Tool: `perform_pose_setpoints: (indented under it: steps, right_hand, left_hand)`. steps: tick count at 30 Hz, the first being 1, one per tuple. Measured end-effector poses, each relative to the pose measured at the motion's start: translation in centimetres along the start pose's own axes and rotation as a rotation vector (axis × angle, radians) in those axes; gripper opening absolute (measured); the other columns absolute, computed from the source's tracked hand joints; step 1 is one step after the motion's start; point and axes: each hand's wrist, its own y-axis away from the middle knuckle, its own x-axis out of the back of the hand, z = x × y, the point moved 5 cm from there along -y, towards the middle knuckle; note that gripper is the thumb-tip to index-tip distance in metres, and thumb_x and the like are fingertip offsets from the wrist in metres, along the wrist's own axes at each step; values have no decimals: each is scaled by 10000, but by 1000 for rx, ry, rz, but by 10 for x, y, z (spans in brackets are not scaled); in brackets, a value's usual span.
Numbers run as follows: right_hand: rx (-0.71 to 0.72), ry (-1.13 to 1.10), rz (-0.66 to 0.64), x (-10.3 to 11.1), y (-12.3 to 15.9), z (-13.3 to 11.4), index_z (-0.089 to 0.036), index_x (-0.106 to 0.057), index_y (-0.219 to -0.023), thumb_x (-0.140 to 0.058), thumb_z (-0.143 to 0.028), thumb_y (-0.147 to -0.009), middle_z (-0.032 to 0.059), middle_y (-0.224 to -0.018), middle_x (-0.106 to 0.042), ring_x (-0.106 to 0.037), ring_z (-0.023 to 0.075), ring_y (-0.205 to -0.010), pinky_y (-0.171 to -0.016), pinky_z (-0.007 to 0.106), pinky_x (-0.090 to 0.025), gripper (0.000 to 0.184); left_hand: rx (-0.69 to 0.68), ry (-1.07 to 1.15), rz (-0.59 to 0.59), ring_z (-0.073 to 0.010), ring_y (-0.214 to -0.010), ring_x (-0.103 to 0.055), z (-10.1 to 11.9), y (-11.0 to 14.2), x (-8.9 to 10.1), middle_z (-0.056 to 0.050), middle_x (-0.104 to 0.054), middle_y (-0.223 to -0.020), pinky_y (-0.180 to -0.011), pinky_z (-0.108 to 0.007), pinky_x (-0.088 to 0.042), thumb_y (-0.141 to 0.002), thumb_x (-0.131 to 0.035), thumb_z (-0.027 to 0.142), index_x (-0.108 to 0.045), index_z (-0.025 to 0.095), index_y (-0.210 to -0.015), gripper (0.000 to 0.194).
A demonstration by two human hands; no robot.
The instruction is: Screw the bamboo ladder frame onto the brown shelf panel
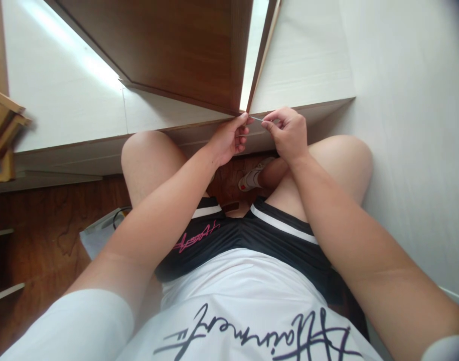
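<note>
"White ledge (74,110) under the big brown board (169,50), and a brown wood floor (44,235) lower down," said one. "What else is by the brown board?"

"A slim board (263,50) is just to its right, with a bright gap between them. Far to its left is a yellow-brown wooden thing (3,130). A pale bag (99,233) is on the floor, lower than the brown board and to its left."

"Where is the thin stick (257,119)?"

"Right by the brown board's near corner, between the two hands. It is thin and looks like metal."

"What do the fingers do?"

"The right hand (289,133) pinches one end with its thumb and pointer finger. The left hand (229,140) has its thumb up at that corner, and its other fingers curl loosely. Maybe it pinches the other end, but it's too small for me to tell."
</note>
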Motion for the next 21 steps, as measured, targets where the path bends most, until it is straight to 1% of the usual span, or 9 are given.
perform_pose_setpoints:
  steps: [3,5,8,12,21]
  right_hand:
    - [18,15,-5,1,-1,-7,-193,-725,-824,-706,-301,-857,31,-828,-662,-502,142,-636,-707,312,-447,114]
    - [0,8,-31,1,-1,-11,-196,-725,-829,-687,-278,-862,39,-837,-668,-521,158,-662,-709,320,-450,97]
    - [-60,-23,-61,1,-2,-13,-200,-722,-829,-674,-297,-868,54,-882,-683,-543,173,-683,-714,331,-465,115]
    - [-54,-33,-68,2,-2,-15,-217,-721,-839,-656,-311,-879,55,-875,-686,-567,191,-707,-715,343,-478,122]
    - [-84,-57,-81,0,-6,-11,-234,-717,-843,-642,-331,-889,55,-911,-705,-591,211,-740,-737,367,-481,131]
  left_hand:
    - [14,12,17,-50,-460,-463,1,3,0,27,-559,-649,-432,-179,-325,-857,-723,438,-713,178,-874,261]
    - [11,12,18,-55,-477,-471,2,6,1,18,-566,-668,-437,-178,-337,-834,-746,432,-719,173,-889,266]
    - [-14,-13,7,-55,-496,-474,5,8,1,13,-558,-694,-443,-172,-347,-826,-748,431,-726,162,-919,285]
    - [-26,-37,22,-55,-510,-475,7,9,2,13,-550,-706,-451,-166,-357,-810,-755,444,-728,162,-939,312]
    - [-18,-51,43,-58,-517,-492,6,9,4,7,-581,-714,-471,-170,-376,-777,-780,477,-734,192,-926,324]
